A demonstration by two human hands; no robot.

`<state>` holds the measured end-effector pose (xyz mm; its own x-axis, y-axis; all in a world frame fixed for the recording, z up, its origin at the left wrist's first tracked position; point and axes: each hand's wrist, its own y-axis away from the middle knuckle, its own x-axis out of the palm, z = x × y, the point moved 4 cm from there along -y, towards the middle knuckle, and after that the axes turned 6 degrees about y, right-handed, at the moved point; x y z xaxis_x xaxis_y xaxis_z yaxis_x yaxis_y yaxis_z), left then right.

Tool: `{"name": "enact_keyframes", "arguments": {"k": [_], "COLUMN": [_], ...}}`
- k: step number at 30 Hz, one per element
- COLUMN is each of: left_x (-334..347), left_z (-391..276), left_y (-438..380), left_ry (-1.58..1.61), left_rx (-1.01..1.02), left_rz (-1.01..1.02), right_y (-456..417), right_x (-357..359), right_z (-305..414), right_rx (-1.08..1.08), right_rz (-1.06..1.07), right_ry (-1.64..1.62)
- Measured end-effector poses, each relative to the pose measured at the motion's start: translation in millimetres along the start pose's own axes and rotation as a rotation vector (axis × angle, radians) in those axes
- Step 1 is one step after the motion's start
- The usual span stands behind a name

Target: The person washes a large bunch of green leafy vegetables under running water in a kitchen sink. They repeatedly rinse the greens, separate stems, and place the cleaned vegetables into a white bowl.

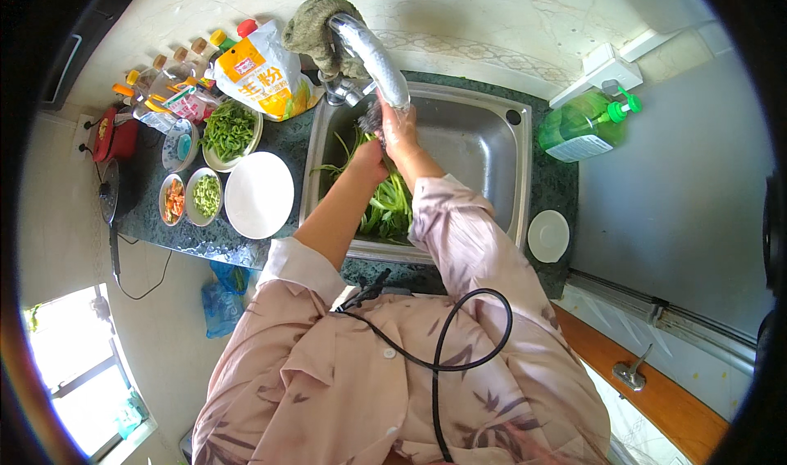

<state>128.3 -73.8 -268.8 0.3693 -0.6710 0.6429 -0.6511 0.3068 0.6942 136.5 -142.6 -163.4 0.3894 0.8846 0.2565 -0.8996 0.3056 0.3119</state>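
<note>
Both hands are close together at the left side of a stainless steel sink (pixel 492 105), under a shiny faucet spout (pixel 375 59). My left hand (pixel 370 160) is closed around the stalks of leafy greens (pixel 388 210), whose leaves hang down into the sink. My right hand (pixel 398 127) is just above it, at the root end, where a dark, fuzzy bunch (pixel 371 120) shows beside the fingers. Water appears to run over the right hand. The fingers partly hide what they hold. More loose stalks lie to the left in the sink.
Left on the dark counter stand an empty white bowl (pixel 259 195), bowls of chopped green (pixel 206 197) and orange pieces (pixel 173 200), a bowl of greens (pixel 229 131), a starch bag (pixel 268 74) and bottles. Right are a green pump bottle (pixel 584 123) and a small white dish (pixel 548 236).
</note>
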Motion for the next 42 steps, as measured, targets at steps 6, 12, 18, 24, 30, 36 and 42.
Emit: {"name": "enact_keyframes", "arguments": {"k": [6, 12, 18, 24, 30, 36, 42], "left_x": [11.2, 29.0, 67.1, 91.5, 54.6, 58.5, 30.3], "left_z": [12.4, 3.4, 12.1, -1.6, -46.1, -42.7, -22.8], "left_y": [-3.3, 12.9, 32.1, 34.4, 43.9, 73.7, 40.6], "left_ry": [-0.184, -0.313, -0.322, -0.65, -0.704, -0.095, -0.026], "left_rx": [-0.086, -0.177, -0.191, 0.189, 0.34, 0.202, 0.033], "left_rz": [-0.102, 0.081, 0.193, 0.185, -0.048, 0.154, 0.185], "right_y": [-35.7, -71.6, -97.3, -68.3, -2.5, 13.0, 4.3], "right_x": [-51.0, -72.8, -157.8, -181.9, -83.9, -18.8, -10.9], "right_z": [-3.6, -47.5, -45.1, -45.4, -40.3, -21.3, -4.1], "right_rx": [-0.925, -1.491, -1.07, -0.276, 0.287, 0.182, 0.105], "right_rz": [-0.168, 0.811, 0.785, 0.327, 0.358, 0.425, 0.05], "right_ry": [1.387, 2.101, 2.437, 1.272, -0.283, -0.626, -0.252]}}
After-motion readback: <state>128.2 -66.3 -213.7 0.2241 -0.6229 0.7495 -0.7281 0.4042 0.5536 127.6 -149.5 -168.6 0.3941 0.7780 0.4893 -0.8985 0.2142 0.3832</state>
